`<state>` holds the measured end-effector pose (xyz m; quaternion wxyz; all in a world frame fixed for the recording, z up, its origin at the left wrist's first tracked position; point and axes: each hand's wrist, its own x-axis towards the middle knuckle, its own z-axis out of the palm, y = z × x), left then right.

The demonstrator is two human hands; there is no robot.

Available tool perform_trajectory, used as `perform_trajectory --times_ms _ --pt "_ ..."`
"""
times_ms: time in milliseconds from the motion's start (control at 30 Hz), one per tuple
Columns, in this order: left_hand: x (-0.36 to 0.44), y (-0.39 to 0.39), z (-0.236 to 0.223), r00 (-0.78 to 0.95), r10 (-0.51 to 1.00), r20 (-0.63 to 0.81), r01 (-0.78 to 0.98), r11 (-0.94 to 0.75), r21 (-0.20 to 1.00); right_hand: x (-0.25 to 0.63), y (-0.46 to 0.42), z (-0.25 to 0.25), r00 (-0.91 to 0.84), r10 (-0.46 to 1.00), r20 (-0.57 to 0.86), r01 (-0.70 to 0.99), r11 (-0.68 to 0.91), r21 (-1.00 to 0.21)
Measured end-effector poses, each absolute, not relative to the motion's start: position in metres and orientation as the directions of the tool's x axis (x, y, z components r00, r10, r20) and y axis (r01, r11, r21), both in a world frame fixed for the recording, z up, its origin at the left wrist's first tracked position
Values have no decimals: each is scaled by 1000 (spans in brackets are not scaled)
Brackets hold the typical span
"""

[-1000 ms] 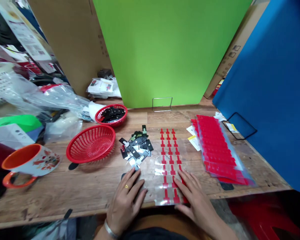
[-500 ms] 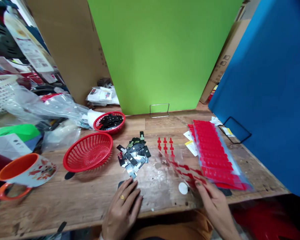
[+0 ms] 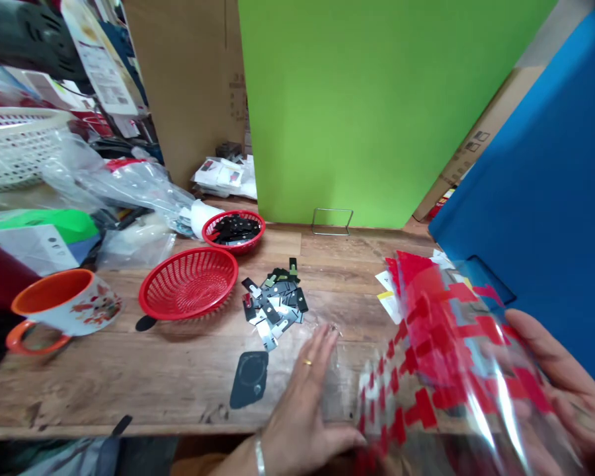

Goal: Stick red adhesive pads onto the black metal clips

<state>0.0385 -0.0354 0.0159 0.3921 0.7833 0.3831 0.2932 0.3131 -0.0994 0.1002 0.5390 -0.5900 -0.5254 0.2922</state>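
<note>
My right hand point(image 3: 568, 390) grips the edge of a clear plastic sheet with red cross-shaped stickers point(image 3: 421, 406), raised and curled above the table's front right. My left hand point(image 3: 305, 403), wearing a ring, reaches forward over the tabletop with its fingers stretched out. Its thumb comes close to the sheet's left edge; whether they touch I cannot tell. By its fingertips lies clear film point(image 3: 336, 370). Beyond them is a pile of small black and silver metal pieces point(image 3: 277, 304). Partly behind the raised sheet is a stack of red sticker sheets point(image 3: 416, 284).
Left of the pile stand a red basket point(image 3: 188, 284) and a smaller basket point(image 3: 235, 231) of black pieces. An orange-and-white mug point(image 3: 86, 304) is farther left. A dark flat pad point(image 3: 249, 379) lies near the front. Green point(image 3: 377, 112) and blue point(image 3: 535, 172) panels stand behind.
My right hand has lifted the sticker sheet off the tabletop and moved it right and toward me. My left hand has shifted right, uncovering the dark pad. The view has turned slightly left.
</note>
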Motion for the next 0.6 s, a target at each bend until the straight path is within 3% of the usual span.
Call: perform_trajectory --times_ms 67,133,233,300,367,467,600 --pt "52 -34 26 632 772 65 176 -225 958 307 -95 111 258 951 172 258 103 -961" --pt "59 -31 30 759 651 -9 -44 66 997 287 -84 121 271 953 134 216 76 -973" --pt "60 -28 22 856 499 -131 -194 546 815 252 -51 125 241 957 165 155 130 -979" --pt "58 -27 9 830 488 -270 -210 722 659 239 -20 116 178 970 166 99 150 -984" --pt "55 -27 -3 778 493 -389 -220 795 566 236 13 99 160 979 128 61 120 -991" --pt "51 -26 -12 694 506 -512 -200 819 538 243 49 68 210 975 72 91 54 -994" --pt "40 -23 -10 493 658 -569 -136 705 696 250 56 34 140 977 163 330 110 -938"
